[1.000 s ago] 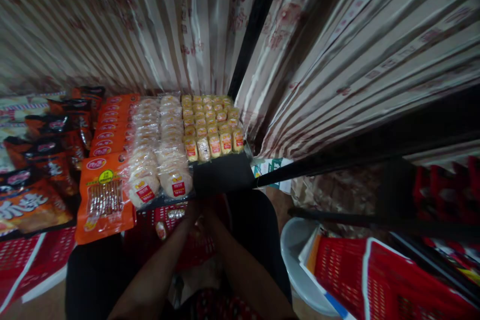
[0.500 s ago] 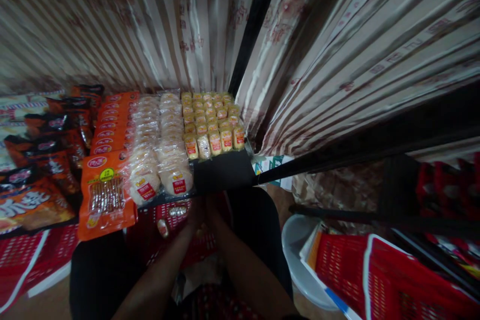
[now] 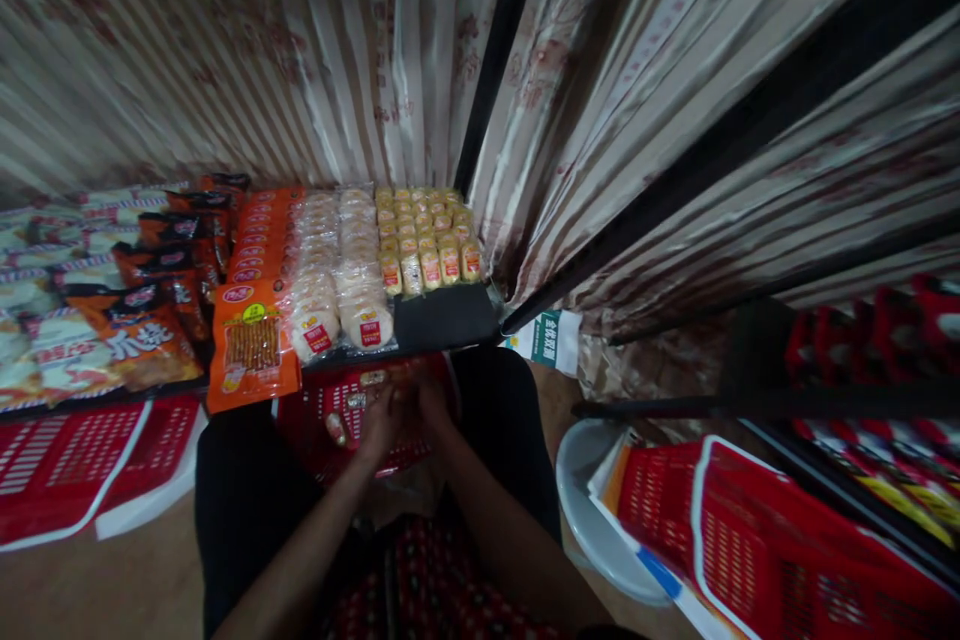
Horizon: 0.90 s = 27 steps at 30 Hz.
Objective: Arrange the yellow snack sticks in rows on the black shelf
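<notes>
Between my knees, under the shelf's front edge, sits a red plastic basket point(image 3: 315, 420) with several small wrapped snacks point(image 3: 335, 428) in it. My left hand point(image 3: 384, 412) and my right hand point(image 3: 429, 394) come together over the basket, close beside those snacks. Both look closed, with the fingers curled inward, but dim light and blur hide whatever they may hold. Just above my hands, rows of small yellow wrapped cakes point(image 3: 430, 265) stand on the black shelf point(image 3: 450, 312). Round white wrapped crackers point(image 3: 369, 325) are lined up to their left.
Orange snack bags point(image 3: 255, 350) and black-orange bags point(image 3: 150, 345) fill the shelf's left side. Another red basket point(image 3: 67, 465) is at the lower left. At right are a pale stool point(image 3: 592, 510), a red basket point(image 3: 780, 540) and a dark shelf bar point(image 3: 750, 407). Pleated curtains point(image 3: 337, 50) hang behind.
My view has shifted, showing more of the basket and my hands. My hands, hidden in dark under the shelf edge before, now show over the basket, still together.
</notes>
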### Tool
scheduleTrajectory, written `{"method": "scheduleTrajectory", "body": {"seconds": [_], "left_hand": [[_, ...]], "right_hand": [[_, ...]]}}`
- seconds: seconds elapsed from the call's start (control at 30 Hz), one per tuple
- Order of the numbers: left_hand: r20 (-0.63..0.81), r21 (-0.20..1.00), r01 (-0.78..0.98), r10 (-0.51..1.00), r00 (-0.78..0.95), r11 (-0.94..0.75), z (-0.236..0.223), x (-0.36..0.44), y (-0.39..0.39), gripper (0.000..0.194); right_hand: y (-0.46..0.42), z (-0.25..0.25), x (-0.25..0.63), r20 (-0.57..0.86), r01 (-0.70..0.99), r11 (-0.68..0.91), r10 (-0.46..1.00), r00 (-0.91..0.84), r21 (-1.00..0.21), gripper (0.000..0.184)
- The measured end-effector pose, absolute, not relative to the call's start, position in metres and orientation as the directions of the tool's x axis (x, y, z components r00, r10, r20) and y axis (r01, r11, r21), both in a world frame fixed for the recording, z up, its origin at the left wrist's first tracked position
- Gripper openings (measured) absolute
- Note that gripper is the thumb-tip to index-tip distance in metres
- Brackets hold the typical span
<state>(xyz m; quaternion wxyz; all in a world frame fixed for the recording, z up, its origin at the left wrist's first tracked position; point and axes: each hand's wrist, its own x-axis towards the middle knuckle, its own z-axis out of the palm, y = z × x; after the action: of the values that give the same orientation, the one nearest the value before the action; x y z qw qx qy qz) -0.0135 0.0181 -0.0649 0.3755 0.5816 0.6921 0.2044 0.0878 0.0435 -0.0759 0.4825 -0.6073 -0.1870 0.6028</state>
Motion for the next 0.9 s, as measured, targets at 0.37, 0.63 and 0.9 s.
{"method": "scheduleTrajectory", "body": {"seconds": [0.37,0.63,0.9], "left_hand": [[-0.201,0.823,0.549,0.979,0.045,0.144,-0.031,-0.016,0.009,0.036],[-0.18,0.844,0.526,0.978,0.101,0.101,-0.024,-0.01,0.006,0.025],[-0.122,0.853,0.51,0.992,-0.019,0.115,0.011,0.004,0.003,0.021]], "right_hand": [[0.03,-0.037,0.105,-0.501,-0.084,-0.495,0.849,0.167,-0.865,0.024],[0.012,-0.022,0.114,-0.33,0.032,-0.339,0.93,0.161,-0.94,0.029],[-0.001,-0.011,0.113,-0.186,0.065,-0.207,0.951,0.245,-0.976,0.027]]}}
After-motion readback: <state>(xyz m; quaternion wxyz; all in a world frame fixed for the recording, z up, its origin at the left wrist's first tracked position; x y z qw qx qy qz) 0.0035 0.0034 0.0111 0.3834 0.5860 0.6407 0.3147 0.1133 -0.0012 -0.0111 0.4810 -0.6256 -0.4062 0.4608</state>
